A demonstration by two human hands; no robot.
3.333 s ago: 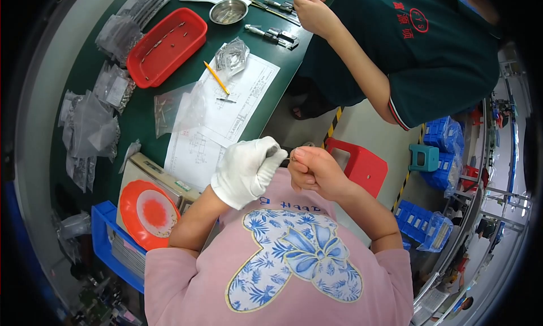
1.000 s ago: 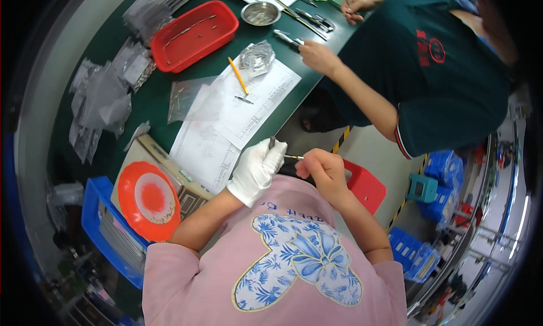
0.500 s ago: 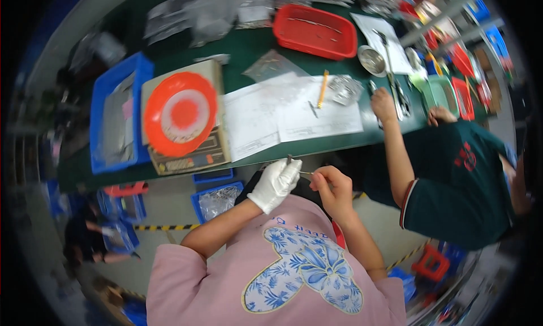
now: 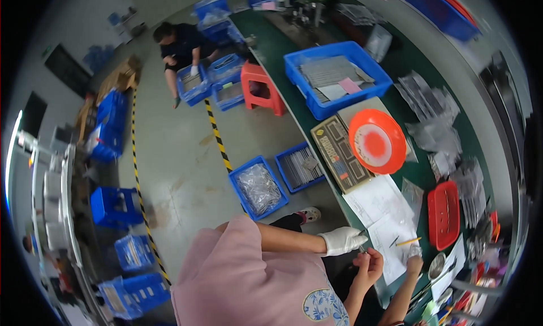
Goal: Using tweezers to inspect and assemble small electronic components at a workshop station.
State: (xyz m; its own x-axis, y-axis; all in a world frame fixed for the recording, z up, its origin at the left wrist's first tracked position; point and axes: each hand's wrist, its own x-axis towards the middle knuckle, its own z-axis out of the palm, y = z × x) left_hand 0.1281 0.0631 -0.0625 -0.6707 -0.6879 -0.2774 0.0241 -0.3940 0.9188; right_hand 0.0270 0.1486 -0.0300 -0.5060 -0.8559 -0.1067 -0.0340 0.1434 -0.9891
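Note:
My left hand (image 4: 340, 241), in a white glove, is closed with its fingertips pinching a small dark piece (image 4: 362, 232), too small to name. My bare right hand (image 4: 369, 266) is just beside it, fingers curled around a thin metal rod (image 4: 363, 249) whose tip reaches toward the glove. Both hands are at the table's edge, next to printed white sheets (image 4: 390, 235). On the sheets lie a yellow pencil (image 4: 408, 241) and a small dark stick (image 4: 394, 241). A co-worker's hand (image 4: 414, 265) is at a crumpled clear bag (image 4: 414, 251).
An orange-red dish (image 4: 390, 156) sits on a scale (image 4: 339, 153). Beyond are a blue bin (image 4: 317, 102) of flat parts and a red tray (image 4: 444, 215). Floor bins (image 4: 259, 188), a red stool (image 4: 261, 88) and a seated person (image 4: 184, 48) are to the left.
The view has swung left, bringing the floor, shelves and seated person into sight. My hands remain close together at the table edge. The co-worker's hand has moved to the crumpled bag.

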